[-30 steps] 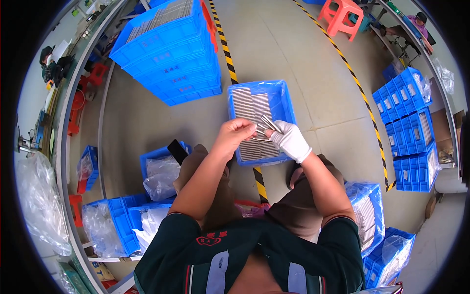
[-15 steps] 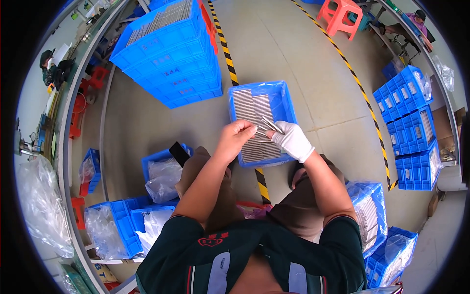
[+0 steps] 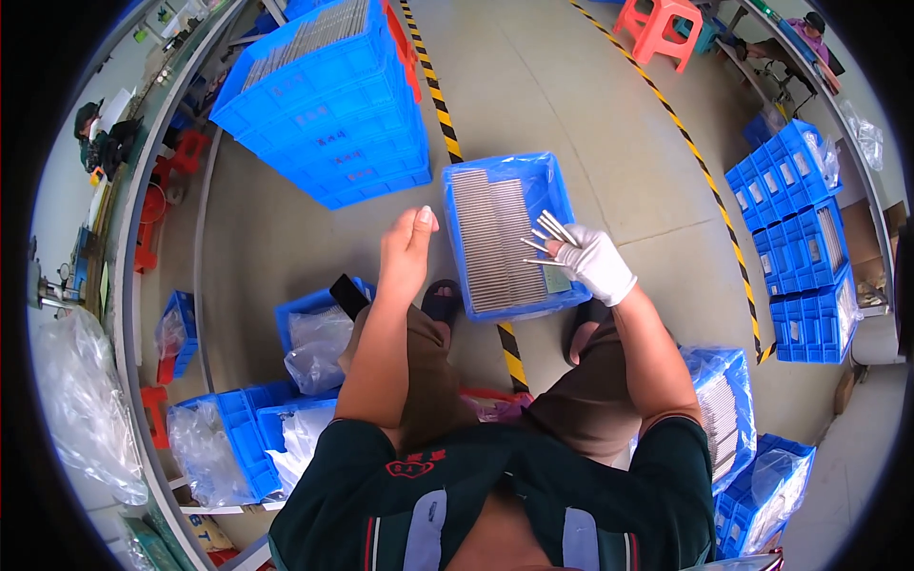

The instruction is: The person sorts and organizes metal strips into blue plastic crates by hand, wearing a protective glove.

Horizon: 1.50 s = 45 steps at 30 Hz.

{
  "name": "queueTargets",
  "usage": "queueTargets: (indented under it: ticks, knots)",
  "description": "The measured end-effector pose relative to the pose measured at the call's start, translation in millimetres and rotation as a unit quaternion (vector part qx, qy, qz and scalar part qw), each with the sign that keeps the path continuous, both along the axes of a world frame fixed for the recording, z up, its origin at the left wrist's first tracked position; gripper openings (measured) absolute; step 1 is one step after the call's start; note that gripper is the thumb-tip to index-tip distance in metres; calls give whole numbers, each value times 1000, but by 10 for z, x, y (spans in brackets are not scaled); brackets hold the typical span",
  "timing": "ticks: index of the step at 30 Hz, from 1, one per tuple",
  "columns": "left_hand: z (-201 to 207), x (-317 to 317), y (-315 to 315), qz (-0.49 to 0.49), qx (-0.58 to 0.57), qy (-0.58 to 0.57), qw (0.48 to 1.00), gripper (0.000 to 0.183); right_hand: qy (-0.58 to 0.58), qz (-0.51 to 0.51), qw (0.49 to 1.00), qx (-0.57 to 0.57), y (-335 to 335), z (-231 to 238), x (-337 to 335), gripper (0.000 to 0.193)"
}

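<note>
Several thin metal rods [image 3: 556, 226] are grasped in the gloved right hand [image 3: 597, 266], fanned out over the right side of the central blue bin [image 3: 543, 181], where similar rods are packed in rows [image 3: 486, 238]. The bare left hand [image 3: 407, 255] is held left of the bin, fingers curled; whether anything is gripped cannot be told. Beyond the bin to the left, blue crates [image 3: 352, 157] are stacked.
</note>
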<state>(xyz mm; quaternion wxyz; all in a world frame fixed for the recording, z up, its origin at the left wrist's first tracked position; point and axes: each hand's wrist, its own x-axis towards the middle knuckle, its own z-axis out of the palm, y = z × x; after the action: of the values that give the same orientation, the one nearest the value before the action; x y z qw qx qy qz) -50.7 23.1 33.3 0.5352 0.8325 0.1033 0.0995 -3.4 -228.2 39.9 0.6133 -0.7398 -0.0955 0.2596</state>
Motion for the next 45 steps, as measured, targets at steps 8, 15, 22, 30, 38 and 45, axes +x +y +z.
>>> queueTargets:
  ticks: [8,15,22,30,38,45]
  knots:
    - [-244,-3,-392,-160,-145,-26,976,22,33,17,999,20,224,-89,-142,21]
    - [-286,-3,-452,-175,-103,-43,978,24,-26,51,997,-59,252,-106,-128,20]
    - [-305,5,-485,-147,-135,-36,979,20,-218,16,973,-69,311,-226,-137,21]
    - [-325,8,-457,-162,-343,64,923,26,-240,-13,968,-75,352,-262,-156,20]
    - [-324,36,-438,-181,-512,122,831,19,-226,-10,971,-73,326,-267,-153,20]
    - [-329,26,-376,-160,-580,180,778,10,-227,50,970,-69,278,-126,-139,16]
